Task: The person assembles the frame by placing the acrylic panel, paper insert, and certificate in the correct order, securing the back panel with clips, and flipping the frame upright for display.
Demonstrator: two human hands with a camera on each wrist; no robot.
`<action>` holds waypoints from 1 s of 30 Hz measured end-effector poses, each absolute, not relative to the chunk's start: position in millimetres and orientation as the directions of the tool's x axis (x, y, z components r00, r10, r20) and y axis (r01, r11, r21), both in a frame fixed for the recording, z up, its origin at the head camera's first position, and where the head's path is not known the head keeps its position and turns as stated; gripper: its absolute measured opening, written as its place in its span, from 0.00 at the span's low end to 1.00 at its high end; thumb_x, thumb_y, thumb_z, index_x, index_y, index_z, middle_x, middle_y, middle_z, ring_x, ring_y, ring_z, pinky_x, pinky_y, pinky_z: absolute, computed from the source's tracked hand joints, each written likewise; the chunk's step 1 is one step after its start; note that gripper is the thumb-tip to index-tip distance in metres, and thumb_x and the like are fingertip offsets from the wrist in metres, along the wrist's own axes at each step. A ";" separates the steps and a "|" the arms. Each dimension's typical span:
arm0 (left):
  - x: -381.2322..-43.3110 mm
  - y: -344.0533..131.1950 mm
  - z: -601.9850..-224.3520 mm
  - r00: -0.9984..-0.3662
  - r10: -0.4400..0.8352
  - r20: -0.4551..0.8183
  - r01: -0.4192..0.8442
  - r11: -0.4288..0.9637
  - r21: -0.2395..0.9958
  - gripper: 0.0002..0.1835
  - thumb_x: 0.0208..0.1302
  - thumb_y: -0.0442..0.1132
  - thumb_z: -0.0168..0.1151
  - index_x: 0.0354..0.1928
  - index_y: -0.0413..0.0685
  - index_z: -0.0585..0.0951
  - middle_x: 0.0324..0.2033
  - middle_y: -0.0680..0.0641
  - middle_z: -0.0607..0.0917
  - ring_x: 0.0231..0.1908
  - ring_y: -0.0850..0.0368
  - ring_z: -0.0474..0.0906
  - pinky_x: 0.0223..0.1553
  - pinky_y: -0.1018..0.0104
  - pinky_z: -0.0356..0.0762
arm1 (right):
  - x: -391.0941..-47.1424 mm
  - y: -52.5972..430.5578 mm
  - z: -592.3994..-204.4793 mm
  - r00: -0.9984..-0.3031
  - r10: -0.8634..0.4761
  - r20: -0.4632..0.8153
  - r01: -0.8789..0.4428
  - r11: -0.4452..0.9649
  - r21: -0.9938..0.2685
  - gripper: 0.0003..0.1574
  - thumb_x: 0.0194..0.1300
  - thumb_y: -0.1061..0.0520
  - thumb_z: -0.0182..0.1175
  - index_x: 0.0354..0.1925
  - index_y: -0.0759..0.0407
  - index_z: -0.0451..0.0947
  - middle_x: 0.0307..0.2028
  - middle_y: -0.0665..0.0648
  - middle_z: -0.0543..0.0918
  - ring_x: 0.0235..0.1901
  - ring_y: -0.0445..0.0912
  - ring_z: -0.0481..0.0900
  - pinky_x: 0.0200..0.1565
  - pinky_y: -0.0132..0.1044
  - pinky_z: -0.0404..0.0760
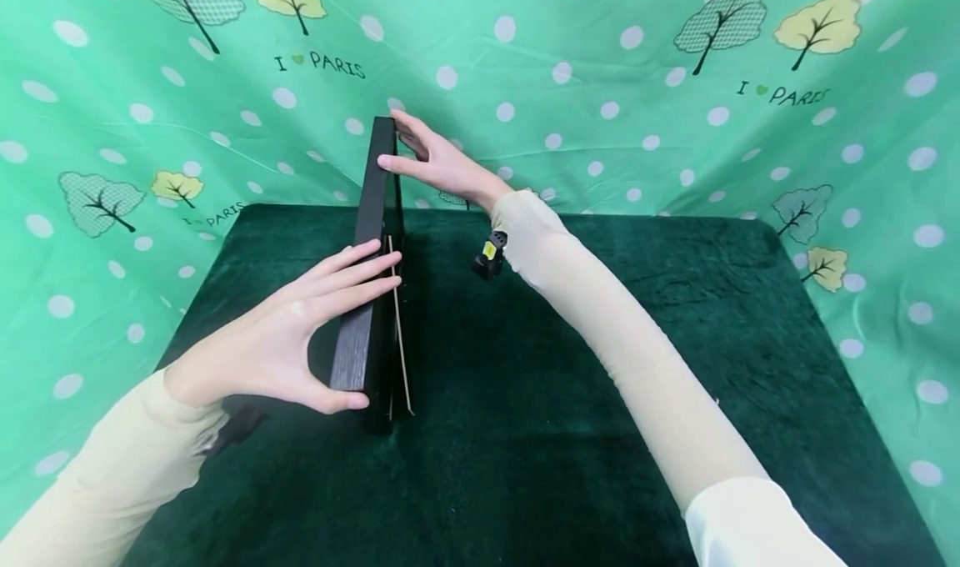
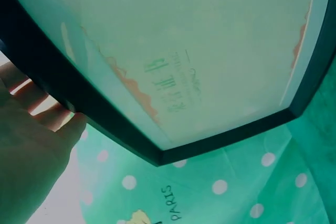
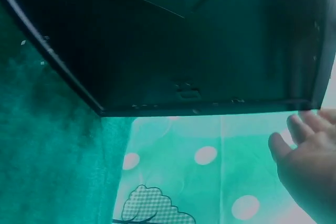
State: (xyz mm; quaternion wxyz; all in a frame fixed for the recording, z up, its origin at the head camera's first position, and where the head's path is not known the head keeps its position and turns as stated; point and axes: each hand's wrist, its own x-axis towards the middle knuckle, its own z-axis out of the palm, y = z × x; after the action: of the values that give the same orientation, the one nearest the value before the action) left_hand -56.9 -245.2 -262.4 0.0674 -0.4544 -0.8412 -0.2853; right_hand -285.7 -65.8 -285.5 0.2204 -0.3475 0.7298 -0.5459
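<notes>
A black picture frame (image 1: 375, 192) stands upright on the dark green cloth, edge-on in the head view. My left hand (image 1: 277, 338) holds its near end, fingers across the top edge and thumb at the near corner. At the far top corner, my right hand (image 1: 442, 163) grips it, thumb against the edge. A thin stand leg (image 1: 401, 342) angles out from the back. Behind the pane in the left wrist view is a pale sheet (image 2: 226, 40) with faint print. The dark back panel (image 3: 173, 61) fills much of the right wrist view.
A dark green velvety cloth (image 1: 600, 400) covers the table. Behind and beside it hangs a green polka-dot curtain (image 1: 525, 42) with tree prints. A small black device with a yellow label (image 1: 490, 252) sits at my right wrist.
</notes>
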 end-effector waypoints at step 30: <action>-56.1 -238.2 -261.8 -0.570 0.740 0.356 0.815 0.455 0.360 0.53 0.49 0.69 0.66 0.71 0.43 0.64 0.72 0.43 0.58 0.71 0.43 0.48 0.68 0.66 0.46 | -150.9 -19.5 -401.3 -0.534 -0.818 0.213 -0.343 -0.021 -0.939 0.48 0.66 0.65 0.60 0.74 0.65 0.44 0.65 0.73 0.60 0.64 0.63 0.64 0.63 0.53 0.63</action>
State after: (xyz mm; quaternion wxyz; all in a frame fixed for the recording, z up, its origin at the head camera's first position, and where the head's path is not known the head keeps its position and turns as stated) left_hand -56.1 -238.2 -261.8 0.0743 -0.4576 -0.8496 -0.2516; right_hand -150.9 -19.5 -401.3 0.2098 -0.4347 0.6676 -0.5668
